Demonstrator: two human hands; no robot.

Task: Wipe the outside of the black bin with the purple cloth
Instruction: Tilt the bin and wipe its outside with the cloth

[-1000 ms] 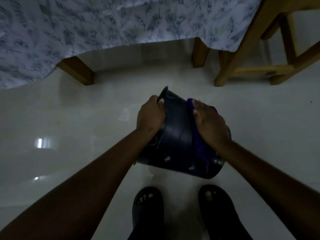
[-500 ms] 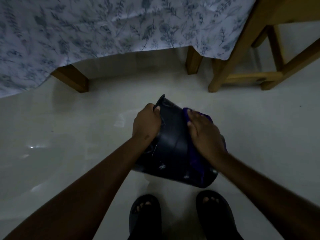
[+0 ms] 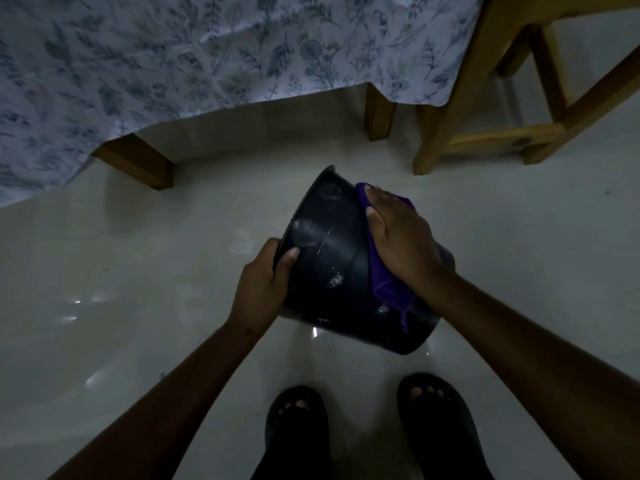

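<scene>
The black bin (image 3: 332, 268) is tilted on its side above the pale floor, its rim pointing away to the upper left and its base toward my feet. My left hand (image 3: 266, 282) grips the rim on the bin's left side, thumb on the outer wall. My right hand (image 3: 398, 237) lies flat on the purple cloth (image 3: 384, 285), pressing it against the bin's right outer wall. A corner of the cloth hangs down near the base. White smudges and a scratch show on the wall between my hands.
A table with wooden legs (image 3: 138, 164) and a leaf-print tablecloth (image 3: 207, 57) stands just beyond the bin. A wooden chair (image 3: 491, 98) is at the upper right. My feet in dark sandals (image 3: 298, 427) stand on the glossy floor (image 3: 104, 271) below the bin.
My left hand has slid down the rim toward me, baring more of the bin's wall. The bin has turned a little, and my right hand with the cloth sits higher, near the rim.
</scene>
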